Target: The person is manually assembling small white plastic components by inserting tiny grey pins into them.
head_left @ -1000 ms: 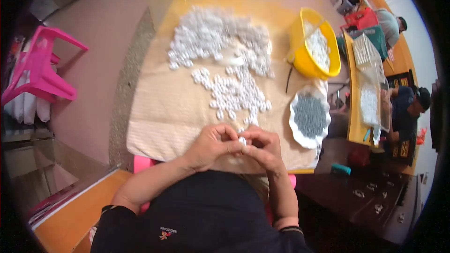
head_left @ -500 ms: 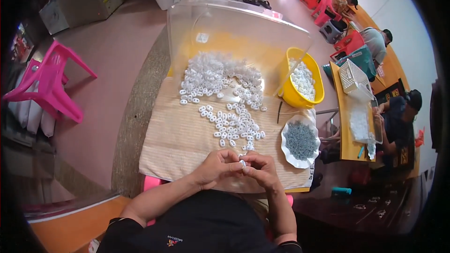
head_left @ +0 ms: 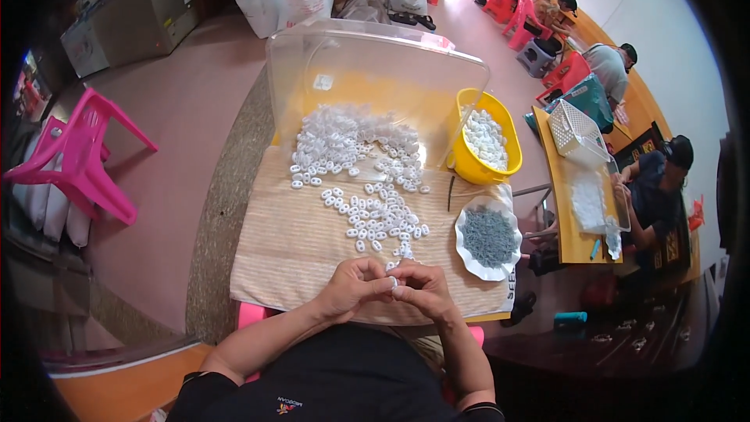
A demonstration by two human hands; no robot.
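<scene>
Close to the near edge of the towel-covered table, my left hand and my right hand meet fingertip to fingertip. Between them they pinch a small white plastic piece, mostly covered by the fingers. Just beyond my fingers lie many loose white oval pieces with two holes, spread over the towel. A larger heap of white pieces fills the mouth of a clear plastic bin tipped on its side. To the right, a white scalloped dish holds small grey parts.
A yellow tub of white pieces stands at the far right of the table, beside a thin dark stick. Pink chair at left. Another person works at a side table with a white basket.
My view has shifted slightly, so the table sits a little lower and further left. Both hands still pinch the white piece, which appears slightly turned.
</scene>
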